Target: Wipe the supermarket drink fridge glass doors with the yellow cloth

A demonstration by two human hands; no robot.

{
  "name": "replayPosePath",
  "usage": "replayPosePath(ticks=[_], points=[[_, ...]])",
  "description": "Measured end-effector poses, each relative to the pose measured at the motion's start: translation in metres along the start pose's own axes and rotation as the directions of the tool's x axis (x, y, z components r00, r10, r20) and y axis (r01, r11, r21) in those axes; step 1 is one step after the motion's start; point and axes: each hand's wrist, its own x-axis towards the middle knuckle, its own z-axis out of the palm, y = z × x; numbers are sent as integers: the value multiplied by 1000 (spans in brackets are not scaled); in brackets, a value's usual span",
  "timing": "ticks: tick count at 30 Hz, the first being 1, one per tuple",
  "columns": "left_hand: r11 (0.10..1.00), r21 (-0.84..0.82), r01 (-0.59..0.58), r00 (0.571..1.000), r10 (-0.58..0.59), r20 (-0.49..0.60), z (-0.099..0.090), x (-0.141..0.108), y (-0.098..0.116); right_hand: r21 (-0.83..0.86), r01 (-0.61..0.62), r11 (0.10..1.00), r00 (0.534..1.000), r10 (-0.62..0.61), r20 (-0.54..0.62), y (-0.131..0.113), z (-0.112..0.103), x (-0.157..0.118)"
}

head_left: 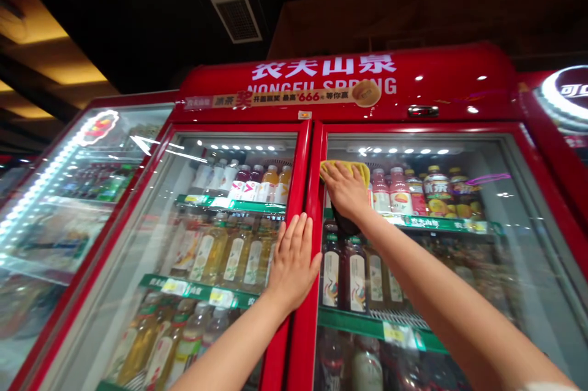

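Observation:
My right hand presses a yellow cloth against the upper left of the right glass door, its fingers pointing up and left. A dark patch hangs below that palm; I cannot tell whether it is part of the cloth. Lower down, my left hand lies flat with fingers stretched over the red frame of the left door, near the gap between the two doors, with nothing in it. Both doors look closed on the red drinks cooler.
Behind the glass stand several rows of bottles on shelves with green edge strips. A second lit cooler adjoins on the left, and a red unit with a round lit sign on the right. A vent sits in the dark ceiling.

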Motion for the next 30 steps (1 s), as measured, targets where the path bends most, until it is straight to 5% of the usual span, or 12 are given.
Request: replayPosePath(ticks=[2,4,11,13,15,22,25,28,30], points=[[1000,-13,0,1000,0,9,2,2,3,5,-40,999,999,40,0,7,-3,29],[1000,-29,5,1000,-4,16,4,2,5,14,-34,999,999,34,2,6,-4,29],[994,-97,50,999,-51,-5,3,-5,0,100,270,958,957,-279,85,-30,3,-125],[995,-99,31,999,-34,-22,4,-4,-3,128,324,937,937,-337,97,-32,5,-141],[996,-93,11,999,-14,-36,7,-1,-3,108,281,954,952,-291,93,-27,5,-123],[997,-74,-15,999,11,-52,20,22,17,6,3,1000,1000,-3,1,18,-7,22],[996,-85,-33,999,30,-43,19,23,19,-28,-135,990,990,134,-43,40,-11,17],[995,-98,-24,998,19,-56,15,19,15,-101,-270,958,962,264,-71,40,-10,-26],[995,-101,-25,997,18,-69,13,18,13,-137,-231,963,973,227,-42,29,-8,-53]])
